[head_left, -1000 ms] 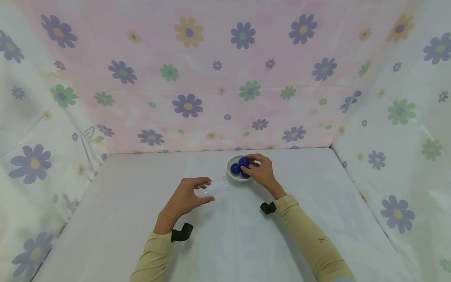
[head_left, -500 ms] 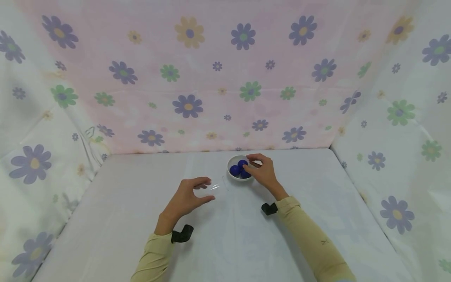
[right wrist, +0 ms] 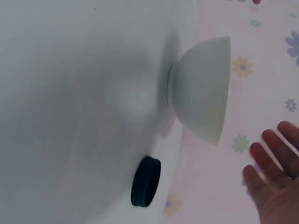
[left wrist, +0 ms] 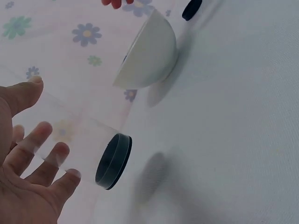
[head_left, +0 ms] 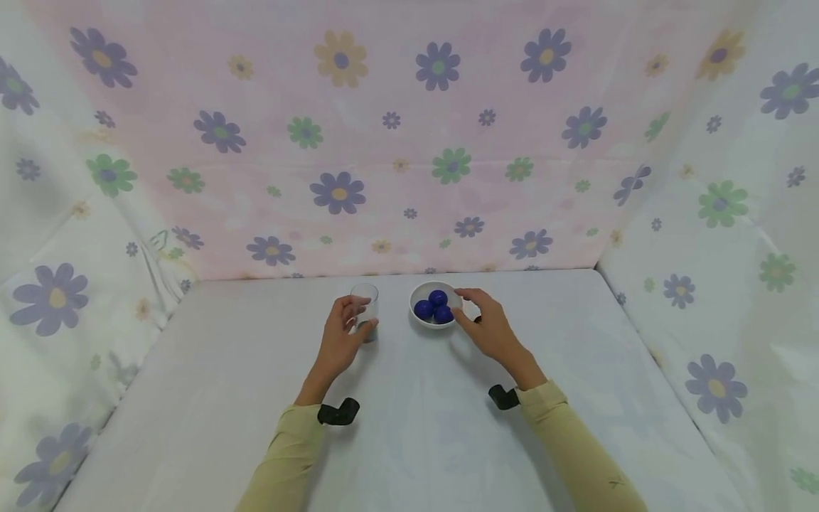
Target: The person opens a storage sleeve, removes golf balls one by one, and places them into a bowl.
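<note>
My left hand (head_left: pixel 342 334) holds a clear cylinder (head_left: pixel 366 311) upright, thumb on one side and fingers on the other. No contents show through its transparent wall. A dark cap (left wrist: pixel 113 161) closes its lower end, which hangs close over the table in the left wrist view. To its right stands a white bowl (head_left: pixel 419 321) with three blue balls (head_left: pixel 438 299) in it. My right hand (head_left: pixel 493 333) hovers just right of the bowl, its fingertips near the rim. Those fingers (right wrist: pixel 273 163) are spread and hold nothing.
A loose dark round cap (right wrist: pixel 145 182) rests on the table right of the bowl, mostly behind my right hand in the head view. White cloth (head_left: pixel 416 427) covers the table. Flowered fabric (head_left: pixel 397 142) rises along the back and both sides.
The clear cylinder has gone from tilted toward the bowl to upright, farther left and back. My right hand has drawn away from the balls to the bowl's right side.
</note>
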### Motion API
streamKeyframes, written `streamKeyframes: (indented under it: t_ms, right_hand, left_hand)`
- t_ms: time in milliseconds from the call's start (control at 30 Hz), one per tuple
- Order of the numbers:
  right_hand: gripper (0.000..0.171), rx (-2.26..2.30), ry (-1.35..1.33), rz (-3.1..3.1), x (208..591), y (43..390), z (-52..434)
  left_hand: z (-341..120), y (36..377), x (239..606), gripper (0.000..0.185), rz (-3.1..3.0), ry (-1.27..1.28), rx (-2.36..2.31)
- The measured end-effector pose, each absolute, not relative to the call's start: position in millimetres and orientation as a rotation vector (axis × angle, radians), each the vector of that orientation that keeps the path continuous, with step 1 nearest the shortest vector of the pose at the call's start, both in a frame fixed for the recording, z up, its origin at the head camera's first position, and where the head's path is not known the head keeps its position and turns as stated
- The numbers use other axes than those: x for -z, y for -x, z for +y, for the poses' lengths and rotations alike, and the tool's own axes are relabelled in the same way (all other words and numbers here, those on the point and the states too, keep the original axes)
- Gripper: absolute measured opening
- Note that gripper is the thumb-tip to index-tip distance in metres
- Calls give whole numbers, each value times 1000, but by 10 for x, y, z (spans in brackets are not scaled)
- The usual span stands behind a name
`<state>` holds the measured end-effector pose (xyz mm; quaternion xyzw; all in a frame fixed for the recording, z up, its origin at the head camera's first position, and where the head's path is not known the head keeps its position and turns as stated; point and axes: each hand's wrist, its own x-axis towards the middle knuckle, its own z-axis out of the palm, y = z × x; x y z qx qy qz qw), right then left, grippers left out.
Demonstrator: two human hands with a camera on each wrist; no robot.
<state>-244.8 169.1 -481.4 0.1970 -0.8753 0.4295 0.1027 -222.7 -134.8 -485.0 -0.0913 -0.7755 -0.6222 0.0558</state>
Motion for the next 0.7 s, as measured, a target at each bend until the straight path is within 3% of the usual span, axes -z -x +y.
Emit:
streamKeyframes:
  t_ms: [200, 467, 700]
  right_hand:
    - [69, -852, -578, -2852, 4758, 2229, 1789]
    - [79, -537, -496, -2929, 4792, 2082, 1965]
    - [82, -523, -374, -2983, 4881, 2002, 2069]
  left_hand:
    - [-1324, 2329, 4991, 51, -2356, 142, 1928]
    - [-1329, 2314, 5120, 49, -2387, 91, 1851]
    - [-1523, 2221, 5130, 77, -2616, 237, 1564]
